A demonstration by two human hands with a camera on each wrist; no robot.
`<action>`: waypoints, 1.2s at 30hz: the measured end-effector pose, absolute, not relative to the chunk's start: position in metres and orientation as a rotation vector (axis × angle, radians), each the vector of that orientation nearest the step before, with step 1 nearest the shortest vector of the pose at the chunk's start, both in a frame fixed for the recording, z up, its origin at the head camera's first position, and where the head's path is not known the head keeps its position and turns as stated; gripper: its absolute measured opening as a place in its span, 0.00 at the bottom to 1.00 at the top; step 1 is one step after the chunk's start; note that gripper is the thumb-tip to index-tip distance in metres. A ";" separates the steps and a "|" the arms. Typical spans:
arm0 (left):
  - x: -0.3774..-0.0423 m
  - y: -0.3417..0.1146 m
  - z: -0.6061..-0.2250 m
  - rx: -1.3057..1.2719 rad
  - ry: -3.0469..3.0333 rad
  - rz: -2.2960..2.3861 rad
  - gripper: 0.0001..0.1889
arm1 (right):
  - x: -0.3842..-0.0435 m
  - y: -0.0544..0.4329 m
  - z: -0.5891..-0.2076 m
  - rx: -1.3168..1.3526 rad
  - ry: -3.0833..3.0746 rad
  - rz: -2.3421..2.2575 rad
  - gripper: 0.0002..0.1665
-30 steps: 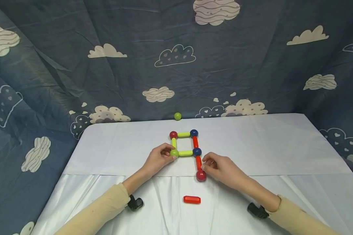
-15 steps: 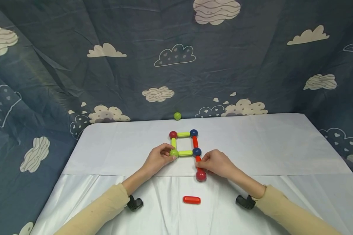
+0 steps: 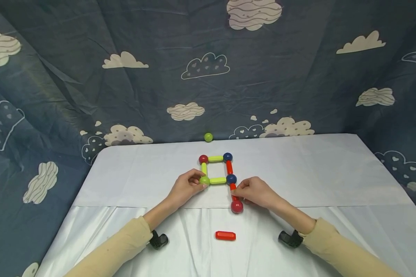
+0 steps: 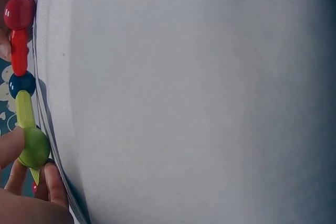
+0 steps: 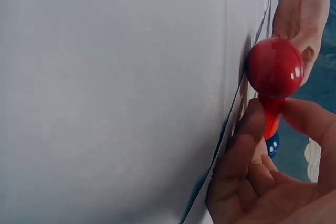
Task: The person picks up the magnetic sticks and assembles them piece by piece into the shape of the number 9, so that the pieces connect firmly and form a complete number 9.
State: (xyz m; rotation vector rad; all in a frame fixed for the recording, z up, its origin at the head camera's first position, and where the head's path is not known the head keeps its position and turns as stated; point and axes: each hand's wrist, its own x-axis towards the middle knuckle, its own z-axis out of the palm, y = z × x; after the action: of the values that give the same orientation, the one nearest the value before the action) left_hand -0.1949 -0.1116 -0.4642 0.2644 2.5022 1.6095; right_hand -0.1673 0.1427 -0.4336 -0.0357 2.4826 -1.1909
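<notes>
A square of magnetic sticks and balls lies on the white cloth. Its near-left corner is a green ball [image 3: 204, 180], pinched between the thumb and fingers of my left hand [image 3: 188, 185]. A blue ball [image 3: 231, 179] forms the near-right corner. From it a red stick [image 3: 233, 187] runs toward me and ends at a red ball [image 3: 237, 206]. My right hand [image 3: 258, 191] pinches this stick from the right. The right wrist view shows thumb and fingertips on either side of the stick [image 5: 272, 113], just beyond the red ball [image 5: 274, 67].
A loose red stick [image 3: 225, 235] lies on the white cloth [image 3: 142, 173], nearer to me. At the cloth's back edge sits a single green ball [image 3: 208, 137], against the dark cloud-patterned curtain [image 3: 138, 96].
My right hand has moved left from beside the red stick and now pinches it. The left hand stays at the green ball, and the square has hardly shifted.
</notes>
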 end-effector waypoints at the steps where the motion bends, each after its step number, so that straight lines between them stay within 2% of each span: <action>1: -0.195 -0.112 -0.464 0.264 2.503 1.607 0.15 | -0.165 0.144 -0.433 -0.045 2.475 -1.212 0.13; 11: -0.194 -0.112 -0.463 0.257 2.508 1.604 0.15 | -0.135 0.155 -0.428 -0.378 2.564 -1.099 0.21; 17: -0.194 -0.112 -0.463 0.261 2.501 1.612 0.15 | -0.129 0.159 -0.435 -0.548 2.538 -1.128 0.20; 25: -0.192 -0.111 -0.461 0.258 2.488 1.584 0.16 | -0.129 0.160 -0.439 -0.552 2.491 -1.187 0.19; 31: -0.176 -0.110 -0.452 0.338 2.672 1.451 0.21 | -0.128 0.160 -0.441 -0.566 2.490 -1.192 0.19; 36: -0.145 -0.104 -0.440 0.545 2.702 1.381 0.14 | -0.128 0.160 -0.441 -0.571 2.487 -1.195 0.18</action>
State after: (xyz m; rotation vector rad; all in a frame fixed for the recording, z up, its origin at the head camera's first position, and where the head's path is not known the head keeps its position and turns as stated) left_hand -0.1455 -0.1044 -0.4399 0.5455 2.7018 1.3808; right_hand -0.1276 0.1599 -0.4410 -0.5708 2.4870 -1.1949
